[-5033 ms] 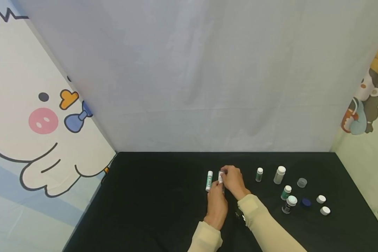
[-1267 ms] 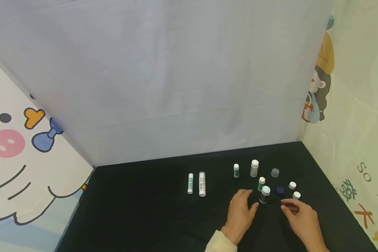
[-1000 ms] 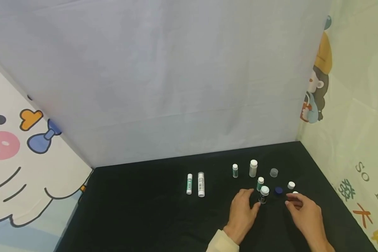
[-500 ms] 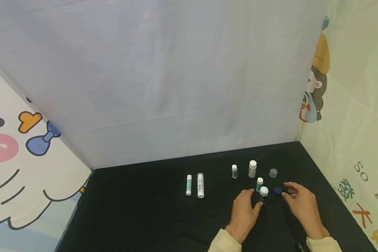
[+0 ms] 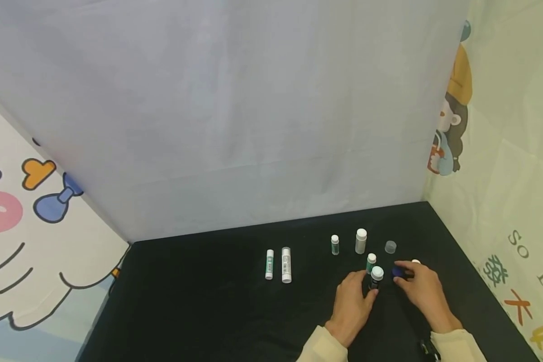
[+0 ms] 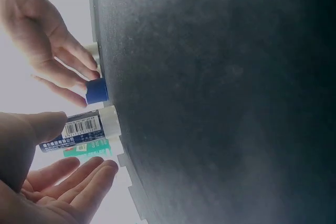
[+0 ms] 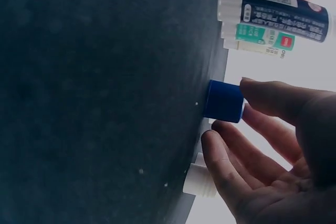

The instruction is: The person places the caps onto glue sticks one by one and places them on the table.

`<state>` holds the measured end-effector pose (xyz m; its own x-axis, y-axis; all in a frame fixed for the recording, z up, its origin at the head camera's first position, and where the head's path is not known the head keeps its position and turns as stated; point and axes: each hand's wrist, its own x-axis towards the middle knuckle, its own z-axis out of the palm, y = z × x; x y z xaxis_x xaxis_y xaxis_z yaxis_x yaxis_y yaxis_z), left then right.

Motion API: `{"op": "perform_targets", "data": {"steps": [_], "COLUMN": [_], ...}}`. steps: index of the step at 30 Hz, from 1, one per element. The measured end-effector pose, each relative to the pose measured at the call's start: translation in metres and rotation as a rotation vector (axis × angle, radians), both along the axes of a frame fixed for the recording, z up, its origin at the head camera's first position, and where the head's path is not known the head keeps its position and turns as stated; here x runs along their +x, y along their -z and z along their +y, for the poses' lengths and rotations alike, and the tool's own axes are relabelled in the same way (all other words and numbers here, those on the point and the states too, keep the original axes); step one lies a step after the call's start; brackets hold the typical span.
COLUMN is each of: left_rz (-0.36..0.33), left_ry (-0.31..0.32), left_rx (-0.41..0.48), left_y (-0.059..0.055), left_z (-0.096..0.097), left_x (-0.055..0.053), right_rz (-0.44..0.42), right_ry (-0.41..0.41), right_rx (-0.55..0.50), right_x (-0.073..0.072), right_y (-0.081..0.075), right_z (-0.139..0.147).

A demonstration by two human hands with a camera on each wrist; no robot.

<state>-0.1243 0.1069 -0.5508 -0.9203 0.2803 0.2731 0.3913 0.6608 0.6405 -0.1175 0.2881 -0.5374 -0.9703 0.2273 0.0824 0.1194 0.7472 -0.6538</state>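
A dark-blue-labelled glue stick stands upright on its white end. My left hand curves loosely beside it; in the left wrist view the thumb overlaps the glue stick, while the other fingers lie apart from it. My right hand spans a short blue cap standing on the table. In the right wrist view the thumb tip is at one side of the blue cap and the fingertips at the other, with no firm pinch visible. Behind the dark glue stick stands a green glue stick.
Two capped glue sticks lie left of centre on the black table. Farther back stand a small green glue stick and a larger white one. A clear cap and a white cap are at the right.
Both hands have left the lying glue sticks and moved right. Lately my right hand has moved left and forward to the blue cap; my left hand stays by the dark glue stick.
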Motion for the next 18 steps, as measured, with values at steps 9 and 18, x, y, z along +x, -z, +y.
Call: {"op": "perform_targets", "data": {"steps": [9,18], "left_rz": [-0.004,-0.016], "left_ry": [0.038,0.022], "left_rx": [-0.001,0.042], "left_y": [-0.0038,-0.0085], "left_z": [0.0071,0.0098], "left_x": [0.0010,-0.0018], "right_rz": [0.016,0.002], "right_ry": [-0.036,-0.016], "right_rx": [0.028,0.040], "right_x": [-0.0023,-0.0005], "right_y": [0.0019,0.0002], "right_z": [-0.0012,-0.0036]}}
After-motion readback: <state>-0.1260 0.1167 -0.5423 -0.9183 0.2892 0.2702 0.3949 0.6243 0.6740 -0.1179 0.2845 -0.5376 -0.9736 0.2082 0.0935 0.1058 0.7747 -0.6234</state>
